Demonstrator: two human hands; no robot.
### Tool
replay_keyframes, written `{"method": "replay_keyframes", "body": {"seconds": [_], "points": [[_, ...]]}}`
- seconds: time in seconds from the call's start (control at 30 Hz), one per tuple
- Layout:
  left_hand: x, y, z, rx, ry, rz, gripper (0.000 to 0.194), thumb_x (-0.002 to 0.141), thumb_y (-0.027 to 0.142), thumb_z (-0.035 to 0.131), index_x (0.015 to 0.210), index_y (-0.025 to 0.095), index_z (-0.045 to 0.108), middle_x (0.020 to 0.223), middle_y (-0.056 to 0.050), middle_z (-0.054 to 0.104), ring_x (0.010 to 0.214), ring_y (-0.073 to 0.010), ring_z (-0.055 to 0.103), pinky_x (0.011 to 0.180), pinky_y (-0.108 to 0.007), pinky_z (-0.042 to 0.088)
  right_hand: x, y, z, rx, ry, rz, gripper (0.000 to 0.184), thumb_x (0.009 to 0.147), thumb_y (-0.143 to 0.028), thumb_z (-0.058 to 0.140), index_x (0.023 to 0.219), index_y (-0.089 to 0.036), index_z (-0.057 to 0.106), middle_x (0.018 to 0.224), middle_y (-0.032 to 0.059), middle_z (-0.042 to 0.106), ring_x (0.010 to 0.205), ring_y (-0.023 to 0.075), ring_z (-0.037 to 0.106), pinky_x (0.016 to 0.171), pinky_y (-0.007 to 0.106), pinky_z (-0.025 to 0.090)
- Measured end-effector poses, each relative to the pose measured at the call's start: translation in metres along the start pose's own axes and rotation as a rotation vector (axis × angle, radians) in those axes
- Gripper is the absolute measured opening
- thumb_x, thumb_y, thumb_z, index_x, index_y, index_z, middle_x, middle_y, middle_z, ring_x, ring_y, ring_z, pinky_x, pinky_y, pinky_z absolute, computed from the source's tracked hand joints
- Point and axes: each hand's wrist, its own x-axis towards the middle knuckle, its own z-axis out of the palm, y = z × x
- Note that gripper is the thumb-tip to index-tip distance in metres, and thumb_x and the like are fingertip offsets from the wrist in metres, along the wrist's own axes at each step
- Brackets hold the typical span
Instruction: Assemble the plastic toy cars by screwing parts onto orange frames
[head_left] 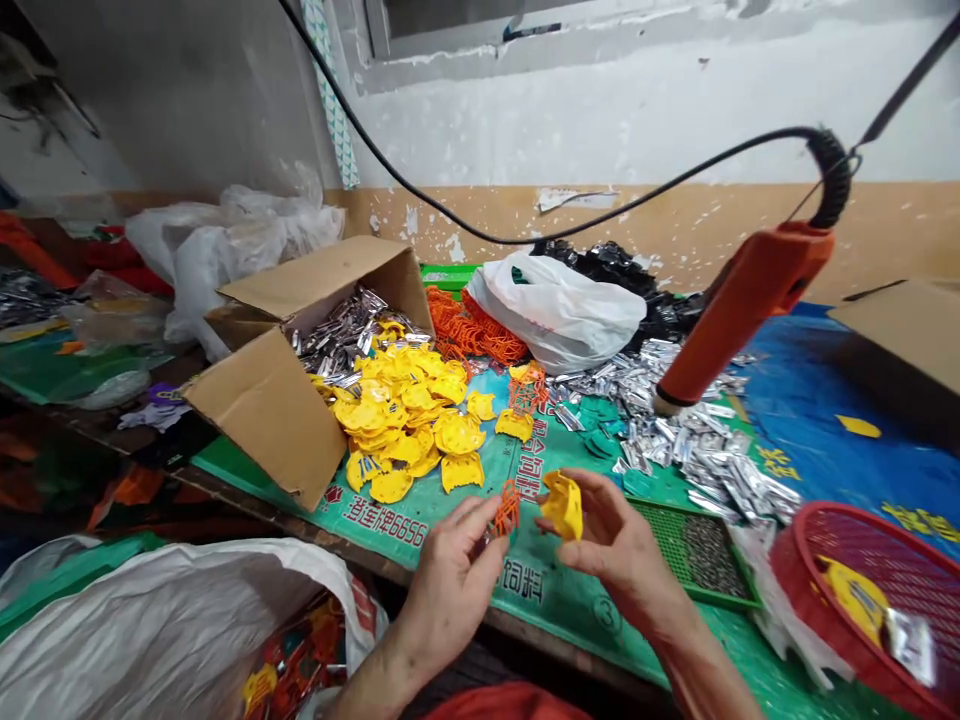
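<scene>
My left hand is closed on a small orange lattice-like plastic part, pinched between thumb and fingers. In my right hand is a curved yellow plastic piece, gripped by thumb and fingers just right of the orange part; the two parts are apart. Beyond my hands lies a heap of similar yellow plastic pieces, some with dark markings. More orange lattice parts lie past them. Shiny silver strips and a few green pieces are spread to the right.
An orange electric screwdriver hangs on a black cable at right. A tipped cardboard box stands at left. A green tray of small screws and a red basket sit at right; a white sack is below left.
</scene>
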Motion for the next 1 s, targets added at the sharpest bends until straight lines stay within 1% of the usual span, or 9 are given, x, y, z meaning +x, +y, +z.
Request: {"method": "replay_keyframes", "body": {"seconds": [0.1, 0.2, 0.27, 0.33, 0.4, 0.53, 0.73, 0.87, 1.0], "points": [[-0.001, 0.001, 0.014, 0.286, -0.049, 0.298, 0.042, 0.086, 0.009, 0.05, 0.123, 0.022, 0.064, 0.103, -0.01, 0.07, 0.094, -0.0243, 0.062, 0.085, -0.035, 0.048, -0.01, 0.011, 0.006, 0.16, 0.064, -0.08, 0.08, 0.041, -0.03, 0.093, 0.114, -0.031, 0.058, 0.116, 0.005, 0.064, 0.108, 0.0257, 0.062, 0.09, 0.04, 0.053], [-0.002, 0.002, 0.026, 0.604, -0.083, 0.564, 0.046, 0.087, 0.004, 0.041, 0.13, 0.014, 0.055, 0.106, -0.012, 0.069, 0.092, -0.0248, 0.061, 0.082, -0.041, 0.051, -0.016, 0.024, 0.006, 0.261, 0.11, -0.106, 0.092, 0.037, -0.031, 0.094, 0.121, -0.035, 0.057, 0.12, 0.0036, 0.065, 0.109, 0.0243, 0.062, 0.091, 0.034, 0.052], [-0.003, 0.005, 0.03, 0.765, -0.086, 0.672, 0.042, 0.089, 0.006, 0.039, 0.128, 0.01, 0.054, 0.104, -0.013, 0.069, 0.088, -0.0244, 0.061, 0.077, -0.04, 0.053, -0.02, 0.03, 0.002, 0.281, 0.103, -0.092, 0.091, 0.038, -0.032, 0.094, 0.122, -0.034, 0.058, 0.119, 0.0046, 0.066, 0.108, 0.025, 0.063, 0.091, 0.035, 0.052], [-0.003, 0.007, 0.033, 0.858, -0.087, 0.733, 0.038, 0.092, 0.01, 0.036, 0.125, 0.008, 0.055, 0.102, -0.013, 0.069, 0.085, -0.0242, 0.061, 0.073, -0.039, 0.054, -0.024, 0.033, -0.003, 0.287, 0.087, -0.092, 0.089, 0.039, -0.032, 0.094, 0.12, -0.034, 0.059, 0.12, 0.0058, 0.067, 0.108, 0.0267, 0.063, 0.091, 0.038, 0.052], [-0.004, 0.009, 0.034, 0.914, -0.103, 0.76, 0.037, 0.094, 0.013, 0.035, 0.123, 0.008, 0.056, 0.106, -0.014, 0.069, 0.085, -0.0246, 0.061, 0.072, -0.039, 0.055, -0.028, 0.034, -0.005, 0.296, 0.086, -0.115, 0.087, 0.04, -0.032, 0.093, 0.119, -0.035, 0.059, 0.122, 0.0058, 0.067, 0.11, 0.0275, 0.063, 0.09, 0.039, 0.053], [-0.006, 0.01, 0.037, 0.97, -0.124, 0.77, 0.037, 0.095, 0.015, 0.034, 0.124, 0.01, 0.056, 0.115, -0.013, 0.067, 0.088, -0.0245, 0.06, 0.074, -0.038, 0.054, -0.031, 0.034, -0.005, 0.297, 0.076, -0.149, 0.082, 0.044, -0.029, 0.092, 0.119, -0.037, 0.059, 0.123, 0.0047, 0.066, 0.11, 0.0266, 0.064, 0.088, 0.039, 0.054], [-0.005, 0.008, 0.044, 0.95, -0.108, 0.778, 0.041, 0.098, 0.018, 0.026, 0.121, 0.009, 0.058, 0.11, -0.012, 0.069, 0.084, -0.0234, 0.061, 0.072, -0.037, 0.053, -0.032, 0.036, -0.007, 0.244, 0.1, -0.154, 0.082, 0.045, -0.027, 0.092, 0.12, -0.034, 0.059, 0.127, 0.007, 0.063, 0.116, 0.0293, 0.06, 0.097, 0.044, 0.05], [-0.004, 0.006, 0.045, 0.933, -0.1, 0.776, 0.042, 0.098, 0.019, 0.025, 0.121, 0.008, 0.058, 0.109, -0.013, 0.069, 0.081, -0.0232, 0.061, 0.069, -0.037, 0.053, -0.033, 0.038, -0.007, 0.245, 0.108, -0.166, 0.081, 0.046, -0.023, 0.092, 0.12, -0.035, 0.061, 0.127, 0.0051, 0.063, 0.117, 0.0275, 0.06, 0.099, 0.041, 0.049], [-0.006, 0.007, 0.043, 0.92, -0.119, 0.763, 0.041, 0.097, 0.019, 0.026, 0.121, 0.008, 0.058, 0.109, -0.013, 0.07, 0.08, -0.0233, 0.061, 0.067, -0.038, 0.054, -0.033, 0.039, -0.006, 0.253, 0.12, -0.165, 0.082, 0.044, -0.023, 0.092, 0.119, -0.035, 0.063, 0.125, 0.0044, 0.063, 0.116, 0.0264, 0.06, 0.098, 0.038, 0.05]]}}
